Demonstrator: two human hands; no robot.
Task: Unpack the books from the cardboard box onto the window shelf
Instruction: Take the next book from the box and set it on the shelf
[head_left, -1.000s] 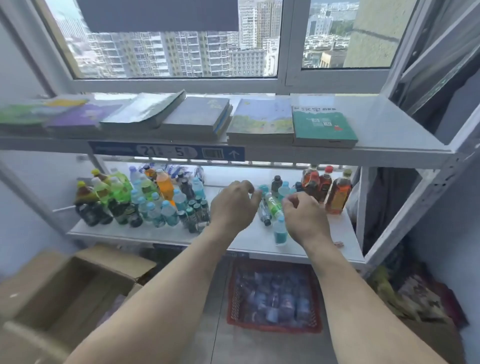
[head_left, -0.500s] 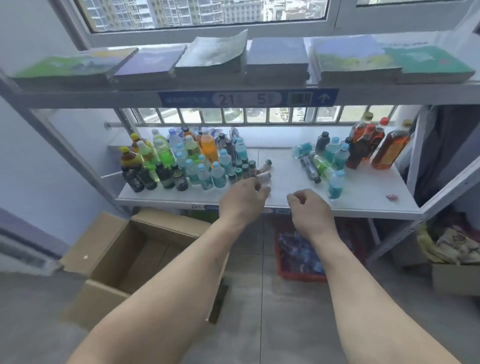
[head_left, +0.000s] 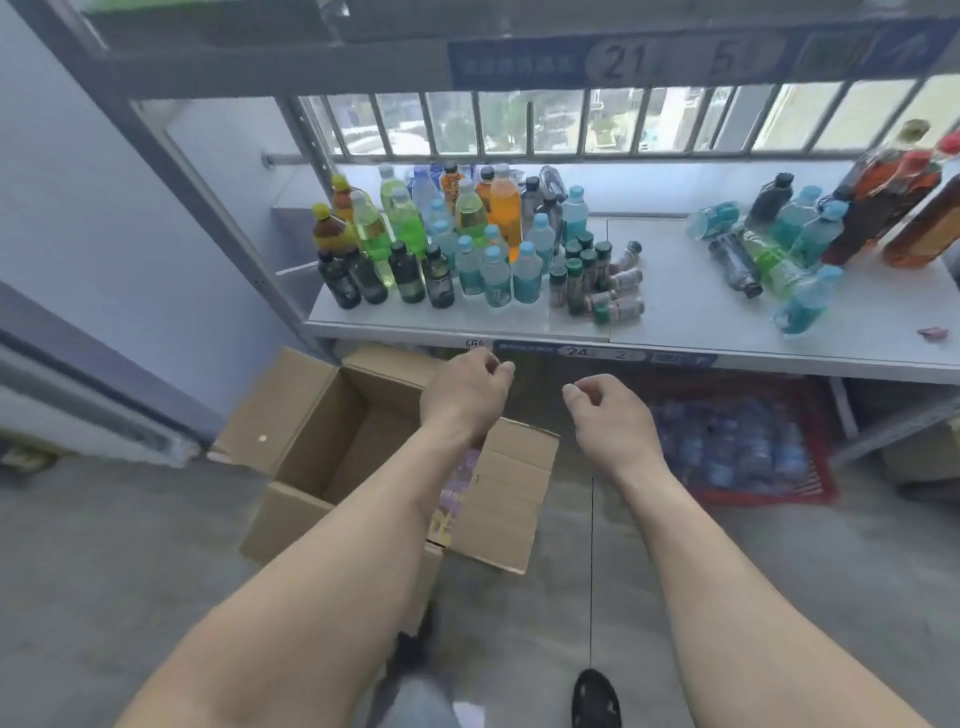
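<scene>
Left hand (head_left: 464, 393): held in the air over the far right corner of the cardboard box (head_left: 363, 457), fingers (head_left: 501, 370) loosely curled, grasping nothing.

Right hand (head_left: 608, 418): held in the air just right of the left hand, apart from it, fingers (head_left: 574, 389) loosely curled, empty.

Cardboard box: on the floor (head_left: 130, 571) at near left, below the front edge of the lower shelf (head_left: 675, 312); flaps open; inside mostly bare brown card. One book (head_left: 457, 493) with a purple cover showing at the box's right inner wall, partly hidden by the left forearm; upright or leaning, cannot tell.

Window shelf (head_left: 260, 67): top of view, front rail only, with a blue label (head_left: 675, 60) reading 21 and 5. Dark blurred edges above the rail, possibly books, too cut off to tell.

Lower shelf: crowded group of standing bottles (head_left: 441, 244) at left, green, orange, clear and dark; small vials (head_left: 613, 291) beside them, some lying flat. Second group of bottles (head_left: 789, 244) at right, several lying flat, with tall amber ones (head_left: 883, 197) at far right.

Red crate (head_left: 743, 441): on the floor under the lower shelf at right, filled with bottles.

Black shoe (head_left: 596, 699): bottom edge, on the floor.
</scene>
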